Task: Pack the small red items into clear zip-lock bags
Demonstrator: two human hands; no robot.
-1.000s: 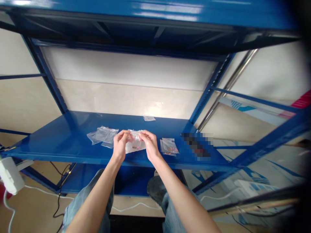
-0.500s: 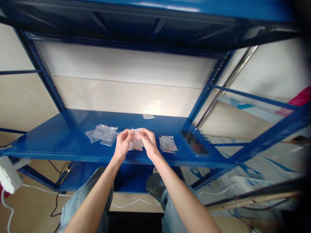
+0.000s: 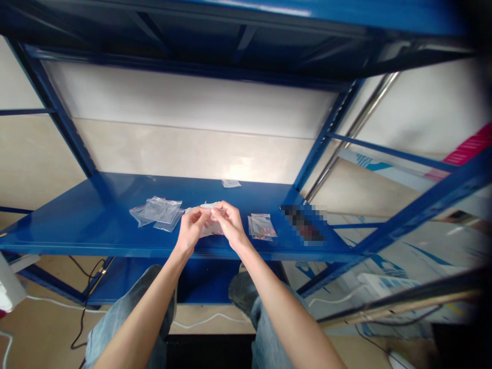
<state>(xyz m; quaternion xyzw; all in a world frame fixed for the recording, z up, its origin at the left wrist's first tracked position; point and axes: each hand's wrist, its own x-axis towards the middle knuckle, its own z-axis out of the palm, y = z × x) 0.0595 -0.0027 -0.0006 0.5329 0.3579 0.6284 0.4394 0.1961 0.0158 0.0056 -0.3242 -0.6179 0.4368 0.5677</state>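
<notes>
Over the blue shelf (image 3: 111,205), my left hand (image 3: 192,228) and my right hand (image 3: 229,223) meet at a small clear zip bag (image 3: 210,230). The fingers of both hands are closed on its upper edge. Small reddish pieces show low in the bag; my fingers hide much of the rest. White, crumpled-looking plastic (image 3: 209,205) shows just behind the fingertips, and I cannot tell whether it belongs to the same bag. To the left lies a loose pile of flat clear zip bags (image 3: 163,211). On the right are overlapping zip bags with small coloured pieces (image 3: 263,226) inside.
A small clear packet (image 3: 231,183) lies at the back of the shelf. A blurred-out dark object (image 3: 303,224) is near the right end. Blue uprights (image 3: 321,133) and an upper shelf (image 3: 246,66) frame the space. White cables (image 3: 209,320) run along the floor below.
My thumbs and fingertips have drawn closer together along the bag's top edge. The whole scene has shifted slightly left in view; the other bags lie as before.
</notes>
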